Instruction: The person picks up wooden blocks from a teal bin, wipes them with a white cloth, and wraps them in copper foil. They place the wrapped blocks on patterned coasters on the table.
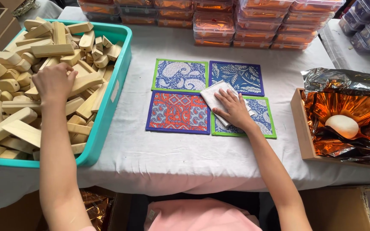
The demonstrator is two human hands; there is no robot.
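Head view, looking down on a table w/ white cloth [159, 158].

L hand [54, 81]: reaches into the teal bin [108, 107] at the left, fingers curled down over the pile of wood blocks [18, 124]. Whether it is clamped on one block or only resting on top, cannot tell; fingertips are hidden.

R hand [235, 109]: flat, fingers spread apart, pressing a folded white cloth [214, 95] onto the mats. Nothing pinched.

Four patterned mats [178, 112] lie in a 2x2 square at table centre, edges touching: green-edged blue paisley, blue leaf print, purple-edged orange, green-edged blue under the R hand.

Handling, est.: blocks look light, stiff, smooth, unfinished; odd shapes, so best taken across the flat sides. Pile is loose; neighbours may shift. Cloth is soft, limp; takes a pinch at a corner.

Packages: stacked clear boxes [253, 25] w/ orange lids along the far edge; paler lidded ones far right. At right, an open wooden box [301, 128] lined w/ crinkled copper foil [343, 92], a pale oval lump [341, 126] inside. White label on the bin's side, too small to make out.
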